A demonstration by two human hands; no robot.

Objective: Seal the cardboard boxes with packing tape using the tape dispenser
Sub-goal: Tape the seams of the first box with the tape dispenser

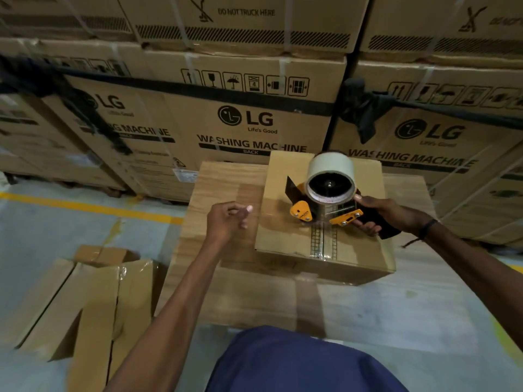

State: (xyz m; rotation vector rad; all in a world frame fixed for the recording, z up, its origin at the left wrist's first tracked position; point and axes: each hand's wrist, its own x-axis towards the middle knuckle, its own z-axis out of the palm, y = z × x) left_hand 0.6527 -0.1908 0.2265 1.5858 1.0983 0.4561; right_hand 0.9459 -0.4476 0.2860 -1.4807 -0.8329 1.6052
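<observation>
1. The tape dispenser point(328, 199) sat on the small box point(322, 222), its long axis running 3 to 9 o'clock, roll up.
2. The right hand point(379, 213) gripped its handle at 3 o'clock.
3. The left hand point(226, 222) hovered at 9 o'clock, loosely curled, holding nothing.
4. The big box point(226, 278) lay underneath.

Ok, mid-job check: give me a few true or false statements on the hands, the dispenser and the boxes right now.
1. The right hand grips the tape dispenser. True.
2. The dispenser rests on the floor. False: it sits on the small box.
3. The left hand holds the tape roll. False: it holds nothing, fingers loosely curled, left of the small box.
4. The small box sits on a larger box. True.
5. Flattened cardboard lies at lower left. True.
</observation>
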